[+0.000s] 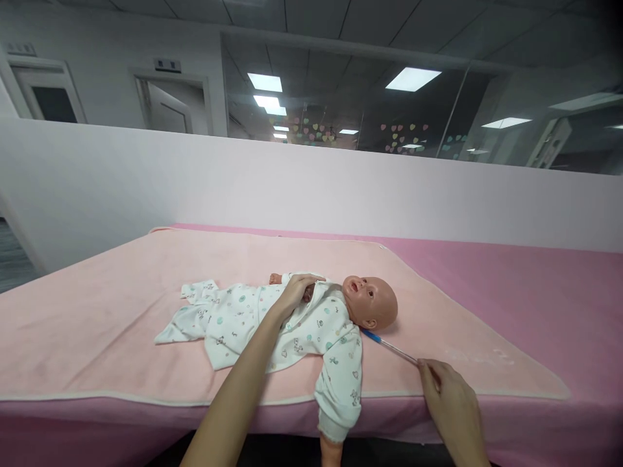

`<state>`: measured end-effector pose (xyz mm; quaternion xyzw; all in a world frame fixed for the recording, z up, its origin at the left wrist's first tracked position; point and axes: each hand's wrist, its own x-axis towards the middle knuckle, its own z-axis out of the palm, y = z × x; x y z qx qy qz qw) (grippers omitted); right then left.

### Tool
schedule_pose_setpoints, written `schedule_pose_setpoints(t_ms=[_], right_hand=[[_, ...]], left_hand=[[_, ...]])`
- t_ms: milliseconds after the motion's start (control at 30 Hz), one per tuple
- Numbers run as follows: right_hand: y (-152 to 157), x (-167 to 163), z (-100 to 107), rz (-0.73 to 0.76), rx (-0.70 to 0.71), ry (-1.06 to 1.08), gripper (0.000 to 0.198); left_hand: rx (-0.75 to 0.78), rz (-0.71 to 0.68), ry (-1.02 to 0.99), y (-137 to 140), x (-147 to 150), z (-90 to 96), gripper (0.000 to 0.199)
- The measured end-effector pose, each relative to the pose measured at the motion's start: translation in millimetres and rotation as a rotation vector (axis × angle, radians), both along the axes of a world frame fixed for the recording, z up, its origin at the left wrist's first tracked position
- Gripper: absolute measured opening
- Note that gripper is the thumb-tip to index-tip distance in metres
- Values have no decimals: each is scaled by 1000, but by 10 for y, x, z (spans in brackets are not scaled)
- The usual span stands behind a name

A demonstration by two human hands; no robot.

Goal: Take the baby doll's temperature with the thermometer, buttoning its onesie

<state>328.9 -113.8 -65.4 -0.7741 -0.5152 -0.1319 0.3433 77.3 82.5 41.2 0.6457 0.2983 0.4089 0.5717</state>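
A baby doll [370, 301] in a white printed suit lies on its back, its head to the right. At the doll's chest, my left hand [298, 290] has its fingers curled over the raised front edge of the shirt [318, 299]. The thumb side and whatever is under that palm are in shadow. Near the table's front edge, my right hand [450, 395] pinches the end of a thin, clear thermometer [396, 351]. Its blue end points at the doll's neck and shoulder and lies close beside them.
Under the doll is a peach blanket [121, 311], spread over a pink table cover [545, 292]. One doll arm [341, 383] hangs over the front edge. Behind the table runs a low white partition [302, 188], with a glass wall and doors beyond.
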Motion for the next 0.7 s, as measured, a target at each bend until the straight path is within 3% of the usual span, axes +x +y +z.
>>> schedule_pose_setpoints(t_ms=[133, 267, 333, 400, 467, 600, 700], right_hand=[[11, -75, 23, -52, 36, -147, 39], [108, -338, 295, -57, 190, -128, 38], [241, -555, 497, 77, 205, -55, 33], [439, -797, 683, 259, 119, -40, 29], [682, -1021, 814, 345, 39, -123, 29], [1124, -1295, 881, 227, 39, -280, 23], [1298, -1351, 830, 230, 93, -303, 20]], left_hand=[[17, -38, 43, -36, -3, 44, 25], [138, -80, 141, -105, 9, 71, 32], [243, -81, 254, -132, 28, 61, 34], [374, -66, 379, -146, 48, 40, 33], [477, -52, 458, -138, 61, 17, 30], [527, -36, 453, -68, 66, -29, 26], [529, 48, 390, -11, 68, -55, 26]])
